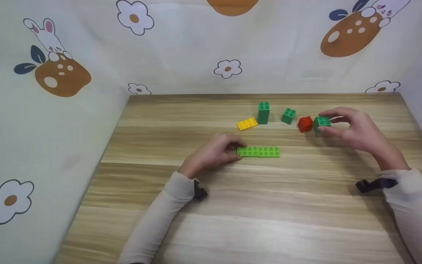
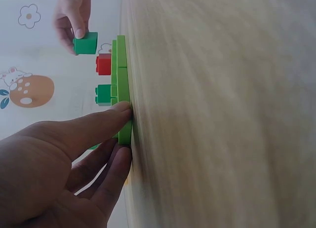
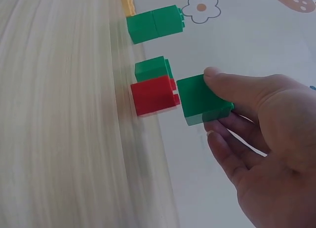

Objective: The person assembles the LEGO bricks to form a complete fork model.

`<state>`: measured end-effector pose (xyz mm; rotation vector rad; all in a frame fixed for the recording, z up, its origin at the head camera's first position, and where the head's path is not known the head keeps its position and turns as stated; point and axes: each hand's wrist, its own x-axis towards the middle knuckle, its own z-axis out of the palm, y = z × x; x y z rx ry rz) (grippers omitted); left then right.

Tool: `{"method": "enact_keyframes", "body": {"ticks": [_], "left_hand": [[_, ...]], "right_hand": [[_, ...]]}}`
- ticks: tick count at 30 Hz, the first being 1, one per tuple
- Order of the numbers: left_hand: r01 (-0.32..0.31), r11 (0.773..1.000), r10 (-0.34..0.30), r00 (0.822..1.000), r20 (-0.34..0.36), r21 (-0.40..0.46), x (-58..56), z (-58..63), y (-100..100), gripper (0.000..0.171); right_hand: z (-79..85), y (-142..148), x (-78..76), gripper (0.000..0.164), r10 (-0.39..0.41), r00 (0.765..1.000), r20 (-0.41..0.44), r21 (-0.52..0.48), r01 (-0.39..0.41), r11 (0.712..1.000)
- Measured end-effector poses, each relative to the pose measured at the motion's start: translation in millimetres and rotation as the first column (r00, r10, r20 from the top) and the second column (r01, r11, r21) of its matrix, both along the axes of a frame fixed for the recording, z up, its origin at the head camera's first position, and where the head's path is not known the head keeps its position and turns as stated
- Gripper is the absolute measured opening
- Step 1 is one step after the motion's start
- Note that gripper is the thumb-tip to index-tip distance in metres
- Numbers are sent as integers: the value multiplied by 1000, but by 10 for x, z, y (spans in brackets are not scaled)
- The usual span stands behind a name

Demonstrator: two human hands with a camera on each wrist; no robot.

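You are holding a green block (image 3: 197,102) in your right grip (image 1: 355,128), which is pinching it between thumb and fingers. Seen from your head, the block is sitting at 9 o'clock from that grip, at the fingertips; it is hanging clear of the table (image 1: 255,205), studs facing up, and they are appearing too small for any lettering to be read. Just beside it at 9 o'clock, a red brick (image 1: 305,124) is standing on the table. Farther along between 9 and 10 o'clock, a small green brick (image 1: 288,116) is standing near the red one, then a tall green stack (image 1: 263,114) is showing a seam across its side. A flat yellow plate (image 1: 247,124) is lying next to the stack.

At 8 o'clock from the block, a light-green strip (image 1: 258,151) is lying lengthwise; your left grip (image 1: 216,150) is pinching its 9 o'clock end, so the strip is pointing to 3 o'clock from it. Past the table at 12 o'clock, a printed sheet (image 1: 181,47) is rising, bearing flowers and rabbits; a faint mark (image 1: 311,76) there is looking too blurred to read.
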<state>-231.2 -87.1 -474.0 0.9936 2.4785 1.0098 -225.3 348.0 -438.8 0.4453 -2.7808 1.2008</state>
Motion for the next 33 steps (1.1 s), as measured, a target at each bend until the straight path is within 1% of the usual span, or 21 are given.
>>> {"method": "enact_keyframes", "body": {"ticks": [11,14,18,22,27,33], "left_hand": [[-16,1000,16,1000,4,-12,9,-4,2,41],[-11,1000,11,1000,-5,-5,7,-2,3,41],[-4,1000,4,1000,-16,1,3,-9,-1,39],[-5,1000,5,1000,-22,-3,7,-6,0,38],[-8,1000,8,1000,-17,-2,11,1,1,39],[-10,1000,11,1000,-16,1,18,3,-1,39]], "right_hand": [[5,-187,72,38,10,999,-37,6,-10,1000],[-16,-247,86,37,32,997,-69,4,-32,999],[-46,-329,97,36,82,992,-97,-6,-83,997],[-54,-409,116,36,103,991,-83,-7,-104,995],[-49,-503,142,37,106,993,-60,11,-106,994],[-95,-581,159,39,101,995,-16,25,-101,995]]}}
